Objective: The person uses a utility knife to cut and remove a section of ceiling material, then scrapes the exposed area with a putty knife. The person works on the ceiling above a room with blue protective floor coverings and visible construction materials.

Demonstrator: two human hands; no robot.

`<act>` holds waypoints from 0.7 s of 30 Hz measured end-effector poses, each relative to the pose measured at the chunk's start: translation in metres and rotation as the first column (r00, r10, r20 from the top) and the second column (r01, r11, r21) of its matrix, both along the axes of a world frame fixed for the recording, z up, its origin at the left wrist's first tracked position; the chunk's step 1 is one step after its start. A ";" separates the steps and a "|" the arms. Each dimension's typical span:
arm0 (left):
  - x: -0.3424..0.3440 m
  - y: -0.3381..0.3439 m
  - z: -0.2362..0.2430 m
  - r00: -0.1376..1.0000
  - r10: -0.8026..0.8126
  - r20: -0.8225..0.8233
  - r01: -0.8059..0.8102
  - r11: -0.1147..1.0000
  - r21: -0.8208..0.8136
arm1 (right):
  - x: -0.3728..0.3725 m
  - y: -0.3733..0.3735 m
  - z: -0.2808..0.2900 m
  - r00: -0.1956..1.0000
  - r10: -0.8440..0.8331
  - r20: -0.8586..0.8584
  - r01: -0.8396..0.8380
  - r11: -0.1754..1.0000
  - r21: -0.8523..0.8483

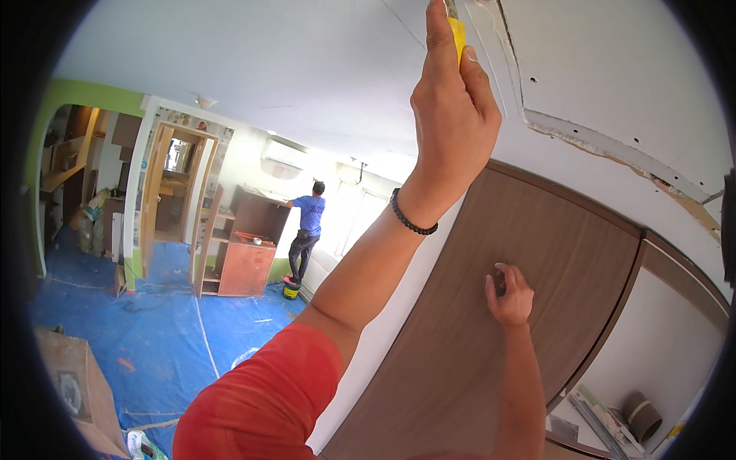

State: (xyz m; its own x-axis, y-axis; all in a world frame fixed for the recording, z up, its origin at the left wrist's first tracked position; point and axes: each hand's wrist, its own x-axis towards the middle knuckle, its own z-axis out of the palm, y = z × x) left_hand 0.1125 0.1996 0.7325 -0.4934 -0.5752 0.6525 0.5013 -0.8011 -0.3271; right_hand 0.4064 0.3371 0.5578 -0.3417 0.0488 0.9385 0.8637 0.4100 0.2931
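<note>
My left hand (456, 115) is raised to the white ceiling (307, 61), its fingers closed around a yellow-handled tool (458, 38). A bit of the tool's metal end shows above the handle; the top edge of the picture cuts off the rest. Beside the tool, a cut line and a rough, broken edge run along a ceiling board (613, 84). Lower down, my right hand (512, 297) is in front of a brown wood-grain door panel (460, 307). Its fingers are loosely bent, apart from the thumb, with nothing in them. Whether they touch the panel I cannot tell.
Right of the panel, an open compartment (652, 330) holds a brown roll (641, 416) and long strips. Blue sheeting (153, 337) covers the floor. Across the room, a person in blue (308, 222) stands on a bucket (291, 290) beside a reddish cabinet (245, 268). A cardboard box (84, 399) is at lower left.
</note>
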 end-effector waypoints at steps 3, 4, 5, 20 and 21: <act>0.000 0.002 0.002 1.000 0.006 -0.002 -0.006 1.000 -0.029 | 0.001 0.000 0.000 1.000 0.003 0.007 -0.003 1.000 0.015; 0.000 0.001 0.002 1.000 0.019 0.013 -0.019 1.000 0.011 | 0.001 0.000 0.000 1.000 -0.005 0.005 0.005 1.000 0.007; 0.000 0.001 0.002 1.000 0.021 0.017 -0.021 0.999 0.026 | 0.001 0.001 0.000 1.000 -0.020 -0.006 0.020 0.999 -0.030; 0.006 -0.001 0.001 1.000 -0.013 0.017 0.013 1.000 -0.023 | 0.004 0.002 0.000 0.999 0.040 0.009 -0.040 0.999 -0.015; 0.007 -0.001 0.000 1.000 -0.014 0.021 0.014 1.000 -0.026 | 0.004 0.002 0.000 0.999 0.038 0.019 -0.038 0.999 0.019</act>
State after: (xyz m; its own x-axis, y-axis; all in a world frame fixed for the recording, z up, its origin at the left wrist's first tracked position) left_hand 0.1192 0.1987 0.7327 -0.5153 -0.5508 0.6566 0.4964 -0.8163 -0.2952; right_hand 0.4103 0.3391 0.5582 -0.3606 0.0168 0.9326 0.8418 0.4365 0.3176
